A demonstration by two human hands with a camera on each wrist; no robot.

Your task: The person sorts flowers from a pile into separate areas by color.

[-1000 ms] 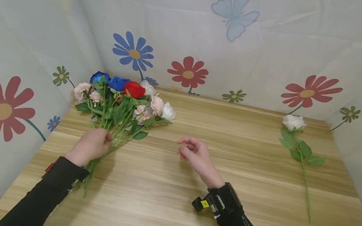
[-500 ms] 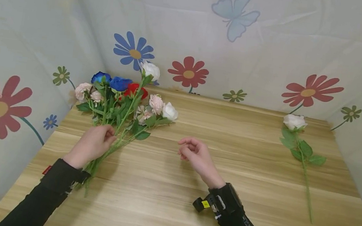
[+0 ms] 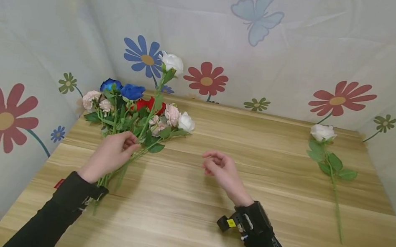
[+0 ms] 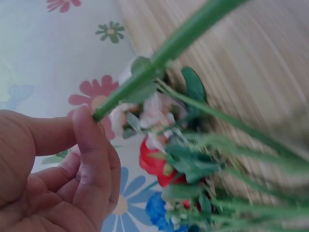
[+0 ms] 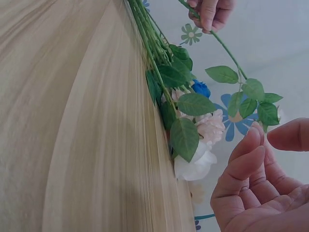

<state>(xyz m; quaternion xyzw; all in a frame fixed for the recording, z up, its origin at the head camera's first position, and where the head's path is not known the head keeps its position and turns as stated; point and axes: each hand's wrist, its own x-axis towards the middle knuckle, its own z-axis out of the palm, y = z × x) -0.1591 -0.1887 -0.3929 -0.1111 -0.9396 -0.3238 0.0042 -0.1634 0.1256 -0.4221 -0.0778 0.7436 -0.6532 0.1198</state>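
Note:
My left hand pinches the green stem of an artificial white rose between thumb and fingertips. That white rose is raised above the bunch, its bloom in front of the back curtain. Beneath lie several flowers with blue, red, pink and white blooms, stems toward me. To the right of the bunch, my right hand hovers over the table with loosely bent fingers, holding nothing. In the right wrist view, a gap shows between its thumb and forefinger.
Another white rose lies alone on the right side of the wooden table, its stem pointing toward me. A pale curtain printed with flowers and a butterfly encloses the back and sides.
My left hand has lifted the white rose up out of the bunch and moved slightly right with it. The right hand has shifted a little to the right.

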